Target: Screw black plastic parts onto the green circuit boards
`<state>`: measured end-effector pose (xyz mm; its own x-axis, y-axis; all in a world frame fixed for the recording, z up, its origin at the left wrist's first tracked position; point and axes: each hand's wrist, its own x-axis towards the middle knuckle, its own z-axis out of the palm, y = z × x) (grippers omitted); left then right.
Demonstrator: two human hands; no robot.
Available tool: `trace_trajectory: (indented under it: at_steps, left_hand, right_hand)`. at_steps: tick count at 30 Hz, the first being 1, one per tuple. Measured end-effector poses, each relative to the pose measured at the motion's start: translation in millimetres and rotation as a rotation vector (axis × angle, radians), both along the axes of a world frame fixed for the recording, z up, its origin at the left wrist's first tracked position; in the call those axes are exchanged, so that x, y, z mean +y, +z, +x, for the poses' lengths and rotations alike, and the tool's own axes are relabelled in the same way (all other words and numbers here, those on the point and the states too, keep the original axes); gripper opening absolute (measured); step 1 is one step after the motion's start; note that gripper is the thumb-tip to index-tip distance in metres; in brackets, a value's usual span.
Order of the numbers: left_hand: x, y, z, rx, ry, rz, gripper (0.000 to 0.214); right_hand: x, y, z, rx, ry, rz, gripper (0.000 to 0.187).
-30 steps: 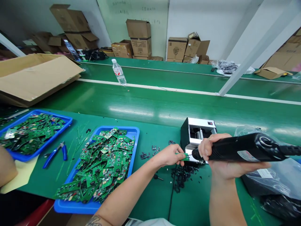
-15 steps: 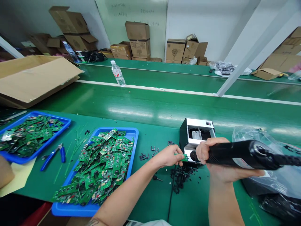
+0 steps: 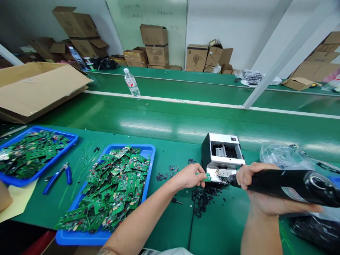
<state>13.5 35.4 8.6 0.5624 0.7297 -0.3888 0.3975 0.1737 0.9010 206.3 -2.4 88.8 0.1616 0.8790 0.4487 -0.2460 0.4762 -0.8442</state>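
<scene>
Pinched in the fingers of my left hand (image 3: 191, 176) is a small green circuit board (image 3: 206, 177), just left of the front of a silver and black screw feeder (image 3: 224, 156). My right hand (image 3: 261, 193) is wrapped round a black electric screwdriver (image 3: 284, 184), held nearly level with its tip pointing left. That tip is at the feeder's front outlet, partly hidden, so I cannot tell whether it touches. Small black plastic parts (image 3: 204, 200) lie heaped below the feeder.
A blue tray (image 3: 152, 159) piled with circuit boards stands left of my arm, another blue tray (image 3: 75, 140) farther left. Blue-handled pliers (image 3: 57, 177) lie between them. Clear plastic bags (image 3: 281, 156) are at right. A water bottle (image 3: 132, 83) stands behind. Another person's arm (image 3: 4, 198) shows at the left edge.
The screwdriver and my right hand have moved right, away from the circuit board to the feeder's front. My left hand stays nearly in place with the board.
</scene>
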Motion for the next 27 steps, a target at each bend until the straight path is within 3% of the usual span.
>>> trace_trajectory:
  at_steps: [8, 15, 27]
  left_hand:
    - [0.4, -6.6, 0.4, -0.012, -0.006, 0.002, 0.021]
    - [-0.4, 3.5, 1.2, 0.011, -0.002, -0.013, 0.022]
    - [-0.7, 4.0, 2.8, 0.007, 0.026, -0.031, 0.021]
  right_hand:
    - [1.5, -7.4, 2.7, -0.004, 0.044, -0.043, 0.083]
    - [-1.5, -19.9, 9.9, 0.003, 0.174, -0.086, 0.085]
    - [2.0, 11.6, -19.3, 0.133, 0.224, 0.023, 0.083]
